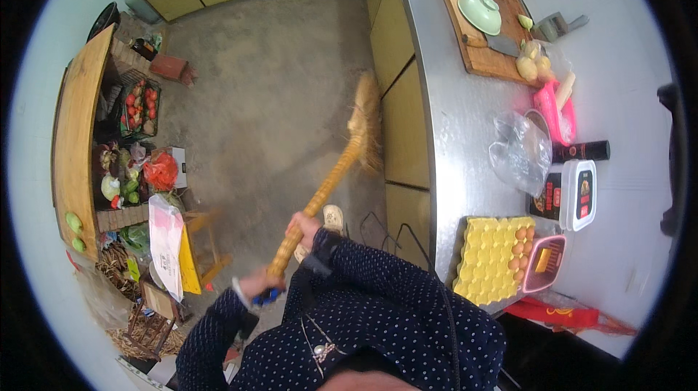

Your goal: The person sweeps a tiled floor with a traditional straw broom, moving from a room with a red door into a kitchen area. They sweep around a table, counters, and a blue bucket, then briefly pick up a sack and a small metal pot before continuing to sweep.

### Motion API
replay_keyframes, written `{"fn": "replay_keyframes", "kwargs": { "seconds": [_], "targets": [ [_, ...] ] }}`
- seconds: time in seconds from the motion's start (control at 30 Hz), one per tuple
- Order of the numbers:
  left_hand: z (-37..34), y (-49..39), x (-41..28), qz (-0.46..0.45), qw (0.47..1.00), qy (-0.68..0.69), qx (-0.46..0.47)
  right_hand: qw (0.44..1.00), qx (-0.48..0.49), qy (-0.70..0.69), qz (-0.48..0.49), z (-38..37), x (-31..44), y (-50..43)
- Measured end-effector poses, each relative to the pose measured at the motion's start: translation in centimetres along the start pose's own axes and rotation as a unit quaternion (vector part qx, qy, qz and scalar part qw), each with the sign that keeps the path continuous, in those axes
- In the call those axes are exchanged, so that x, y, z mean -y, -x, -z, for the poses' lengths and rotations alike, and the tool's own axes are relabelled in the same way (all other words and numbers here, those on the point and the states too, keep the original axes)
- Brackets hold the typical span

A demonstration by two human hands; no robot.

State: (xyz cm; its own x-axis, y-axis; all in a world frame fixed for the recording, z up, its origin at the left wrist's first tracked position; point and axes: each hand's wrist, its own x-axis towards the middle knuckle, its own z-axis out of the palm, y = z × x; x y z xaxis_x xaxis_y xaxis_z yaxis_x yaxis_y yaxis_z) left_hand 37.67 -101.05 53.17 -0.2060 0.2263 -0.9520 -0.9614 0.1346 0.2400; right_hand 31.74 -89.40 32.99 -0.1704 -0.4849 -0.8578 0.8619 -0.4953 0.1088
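Observation:
Both of my hands grip a straw broom (327, 183) by its yellow, ridged handle. My left hand (260, 285) is wrapped around the handle's top end, near a blue part at the tip. Lower on the handle, my right hand (306, 229) is closed around it. The broom slants away from me to the upper right. Its bristle head (366, 118) is at the concrete floor (262, 91), beside the base of the yellow-green cabinets (406, 135). The bristles look slightly blurred. One light-coloured shoe (333, 219) shows just beyond my right hand.
On the right runs a steel counter (447, 135) with a cutting board (491, 66), a cleaver (500, 45) and a yellow egg tray (485, 260). To the left stand a wooden-topped shelf (82, 135), a tomato crate (140, 107), a yellow stool (192, 260) and a small folding chair (155, 304).

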Motion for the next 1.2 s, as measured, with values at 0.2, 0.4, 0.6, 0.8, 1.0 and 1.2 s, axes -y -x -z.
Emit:
{"fn": "replay_keyframes", "kwargs": {
  "seconds": [0.2,0.4,0.6,0.8,1.0,1.2],
  "targets": [
    [-0.7,-7.2,-8.2,-0.06,0.992,0.115,-0.011,0.989,0.054,0.106,-0.085,1.7,10.8,-9.6],
    [0.8,-4.4,-7.6,-0.027,0.98,0.192,-0.037,0.984,0.095,0.105,-0.112,-3.0,8.3,-11.1],
    [3.0,-4.3,-9.0,-0.117,0.986,0.115,-0.021,0.988,0.088,0.127,0.007,-9.1,10.7,-5.9],
    [3.0,-9.1,-12.9,-0.129,0.991,0.045,0.008,0.998,0.014,0.049,0.03,-6.0,17.4,-5.9],
    [3.1,-14.8,-21.3,-0.088,0.991,0.097,0.021,0.994,0.024,0.093,-0.056,-3.7,26.2,-11.6],
    [5.6,-6.5,-20.0,-0.049,0.978,0.186,-0.078,0.986,0.036,0.117,-0.114,-12.7,19.4,-11.3]
  ]
}}
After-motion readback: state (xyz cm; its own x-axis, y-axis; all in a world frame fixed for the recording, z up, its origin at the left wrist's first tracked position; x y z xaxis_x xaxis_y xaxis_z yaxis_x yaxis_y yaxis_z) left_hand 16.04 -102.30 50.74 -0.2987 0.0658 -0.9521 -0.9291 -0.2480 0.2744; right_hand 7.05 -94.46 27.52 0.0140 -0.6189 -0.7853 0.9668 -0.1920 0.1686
